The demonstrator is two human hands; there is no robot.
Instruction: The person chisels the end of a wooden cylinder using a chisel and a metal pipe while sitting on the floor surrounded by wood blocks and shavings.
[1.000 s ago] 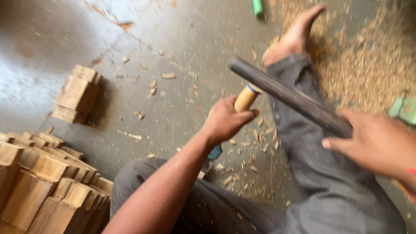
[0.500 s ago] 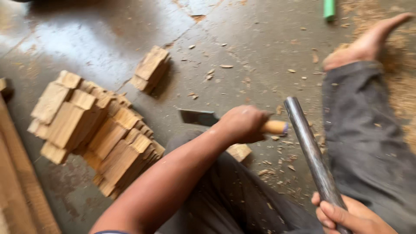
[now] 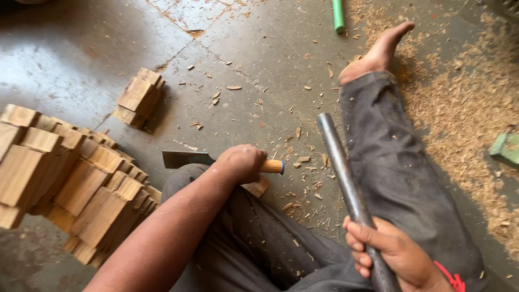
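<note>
The person sits on the concrete floor [image 3: 81, 59] with legs spread, dark grey trousers dusted with shavings. The left hand [image 3: 243, 162] is wrapped tight around the wooden handle of a chisel [image 3: 186, 159], knuckles up; the pale handle end with its blue band pokes out to the right of the fist, and the flat steel blade sticks out to the left, lying roughly level just above the left knee. Directly below that fist, touching or nearly touching the floor, a small wood block [image 3: 258, 187] peeks out beside the thigh. The right hand [image 3: 386, 251] is closed around the lower end of a long metal pipe [image 3: 340, 162], which slants up and away from the fist toward the middle of the floor, running alongside the right leg; its far end sits level with the chisel handle and a little to its right, the two tools apart. A bare foot [image 3: 378, 54] points toward the top of the room. On the left, near the chisel blade's tip, a big heap of cut wooden blocks [image 3: 65, 178] is stacked loosely, and a smaller stack of blocks [image 3: 139, 97] stands apart beyond it. Sawdust and shavings [image 3: 465, 103] lie thick on the right side, with scattered chips between the legs. A green rod [image 3: 338, 15] lies at the far edge.
</note>
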